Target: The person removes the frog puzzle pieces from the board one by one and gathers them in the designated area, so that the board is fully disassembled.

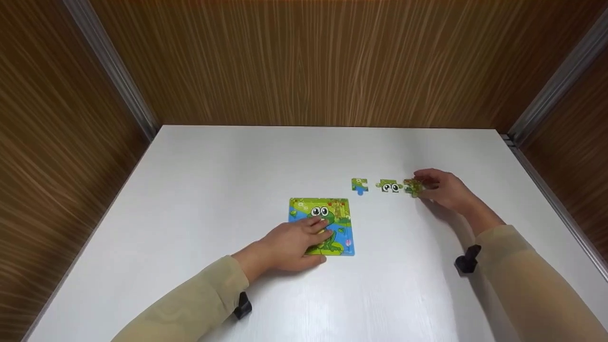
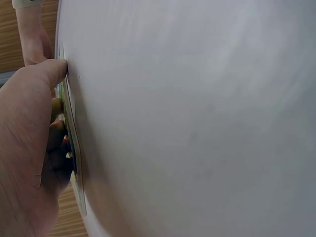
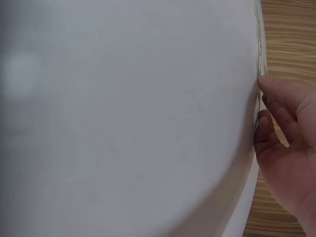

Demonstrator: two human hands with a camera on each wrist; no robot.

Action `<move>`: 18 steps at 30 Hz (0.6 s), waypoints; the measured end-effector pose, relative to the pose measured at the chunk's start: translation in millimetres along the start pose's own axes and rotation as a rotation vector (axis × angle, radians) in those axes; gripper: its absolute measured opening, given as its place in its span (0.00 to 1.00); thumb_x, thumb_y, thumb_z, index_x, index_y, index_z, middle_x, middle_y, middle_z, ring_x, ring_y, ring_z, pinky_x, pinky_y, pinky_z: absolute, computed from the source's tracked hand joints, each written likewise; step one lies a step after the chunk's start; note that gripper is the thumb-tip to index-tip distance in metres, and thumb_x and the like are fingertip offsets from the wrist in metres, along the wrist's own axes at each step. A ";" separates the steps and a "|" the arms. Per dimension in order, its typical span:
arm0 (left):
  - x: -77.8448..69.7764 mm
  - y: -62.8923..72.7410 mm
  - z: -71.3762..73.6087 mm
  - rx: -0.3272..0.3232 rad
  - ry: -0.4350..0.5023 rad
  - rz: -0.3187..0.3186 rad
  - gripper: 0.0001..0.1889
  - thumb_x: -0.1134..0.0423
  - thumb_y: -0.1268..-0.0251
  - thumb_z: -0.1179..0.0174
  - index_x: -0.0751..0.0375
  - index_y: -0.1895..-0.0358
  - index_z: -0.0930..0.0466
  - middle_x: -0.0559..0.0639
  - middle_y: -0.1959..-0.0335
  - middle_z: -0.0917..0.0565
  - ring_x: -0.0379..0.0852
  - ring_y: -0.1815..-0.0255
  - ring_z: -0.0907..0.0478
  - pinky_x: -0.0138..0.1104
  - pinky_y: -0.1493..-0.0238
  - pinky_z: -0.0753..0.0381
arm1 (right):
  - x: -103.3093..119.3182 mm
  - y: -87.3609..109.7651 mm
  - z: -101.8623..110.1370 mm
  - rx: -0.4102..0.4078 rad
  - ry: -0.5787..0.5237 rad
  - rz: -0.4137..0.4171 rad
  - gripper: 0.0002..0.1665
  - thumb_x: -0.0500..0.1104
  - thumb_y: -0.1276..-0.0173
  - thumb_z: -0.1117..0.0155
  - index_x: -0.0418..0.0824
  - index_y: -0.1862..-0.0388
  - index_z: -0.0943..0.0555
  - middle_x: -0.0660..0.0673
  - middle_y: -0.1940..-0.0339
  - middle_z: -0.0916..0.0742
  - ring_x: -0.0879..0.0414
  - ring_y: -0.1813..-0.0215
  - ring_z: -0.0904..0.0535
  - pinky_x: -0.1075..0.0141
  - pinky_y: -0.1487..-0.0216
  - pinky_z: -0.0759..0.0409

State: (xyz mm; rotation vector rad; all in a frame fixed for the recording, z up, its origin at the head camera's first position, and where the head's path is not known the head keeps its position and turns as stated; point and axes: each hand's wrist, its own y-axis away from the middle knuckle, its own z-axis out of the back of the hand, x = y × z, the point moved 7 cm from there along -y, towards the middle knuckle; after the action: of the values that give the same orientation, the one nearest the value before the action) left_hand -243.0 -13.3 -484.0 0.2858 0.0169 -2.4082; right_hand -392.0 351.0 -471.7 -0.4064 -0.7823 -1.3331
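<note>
A square frog jigsaw puzzle in a shallow tray lies flat near the middle of the white table. Across its left and middle part rests my left hand, with the fingers on the picture and the thumb by the near edge. Seen edge-on in the left wrist view, the puzzle tray sits under those fingers. Up and to the right, my right hand pinches a green and brown puzzle piece at its right side. Beside that lies a piece with frog eyes, then a green and blue piece.
The white table meets a brown wood-grain panel at the back. Similar panels with metal edge strips stand at left and right. A black clip-like device sits at the right cuff, another device at the left cuff.
</note>
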 end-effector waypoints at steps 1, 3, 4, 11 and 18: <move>-0.4 -0.1 0.0 0.002 0.002 0.000 0.35 0.38 0.18 0.53 0.51 0.16 0.37 0.50 0.15 0.40 0.51 0.14 0.46 0.44 0.19 0.40 | -1.2 0.1 1.0 0.000 0.006 -0.002 0.34 0.39 0.24 0.32 0.38 0.21 0.29 0.33 0.27 0.23 0.37 0.30 0.27 0.50 0.38 0.21; -1.2 -0.2 0.1 0.003 0.005 -0.002 0.35 0.38 0.18 0.53 0.51 0.16 0.37 0.50 0.15 0.40 0.51 0.14 0.46 0.45 0.19 0.40 | -3.9 0.7 3.2 -0.002 0.022 -0.007 0.35 0.39 0.23 0.32 0.38 0.21 0.29 0.32 0.28 0.23 0.36 0.30 0.26 0.50 0.39 0.20; -1.5 -0.1 0.1 0.002 0.004 -0.003 0.35 0.38 0.18 0.53 0.51 0.16 0.37 0.50 0.15 0.40 0.52 0.14 0.46 0.45 0.19 0.39 | -5.3 0.9 4.2 -0.004 0.028 -0.012 0.34 0.39 0.23 0.32 0.38 0.21 0.29 0.31 0.28 0.23 0.36 0.30 0.26 0.50 0.39 0.20; -1.9 2.5 -1.3 0.004 0.006 0.000 0.35 0.38 0.19 0.53 0.50 0.16 0.37 0.50 0.15 0.40 0.52 0.14 0.45 0.46 0.20 0.38 | -11.1 2.1 5.1 0.001 0.029 -0.044 0.35 0.38 0.23 0.33 0.40 0.21 0.30 0.33 0.26 0.24 0.37 0.30 0.27 0.49 0.36 0.21; -2.5 -0.1 -2.2 0.001 -0.001 -0.016 0.35 0.38 0.18 0.53 0.50 0.16 0.38 0.50 0.15 0.40 0.52 0.14 0.45 0.46 0.20 0.38 | -15.3 8.0 7.8 -0.008 0.000 -0.042 0.36 0.36 0.24 0.35 0.39 0.19 0.32 0.32 0.22 0.26 0.35 0.24 0.31 0.42 0.28 0.27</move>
State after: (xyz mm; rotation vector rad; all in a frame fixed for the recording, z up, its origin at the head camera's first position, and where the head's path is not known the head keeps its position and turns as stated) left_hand -240.8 -11.4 -485.6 0.2857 0.0169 -2.4240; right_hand -386.9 368.9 -475.8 -0.3979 -0.7895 -1.3759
